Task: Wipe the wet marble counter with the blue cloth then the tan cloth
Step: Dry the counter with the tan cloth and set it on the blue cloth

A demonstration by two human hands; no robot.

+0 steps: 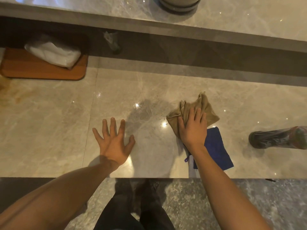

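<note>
The tan cloth lies crumpled on the marble counter, right of centre. My right hand presses flat on top of it, fingers spread over the fabric. Just behind that hand, toward the front edge, the blue cloth lies flat on the counter, partly covered by my right forearm. My left hand rests palm down on the bare marble, fingers apart, holding nothing. Small wet glints show on the marble between the two hands.
A wooden tray with a wrapped white bundle sits at the back left. A plastic-wrapped dark object lies at the right edge. A small wrapped item stands under the raised ledge. A round grey base sits on the upper shelf.
</note>
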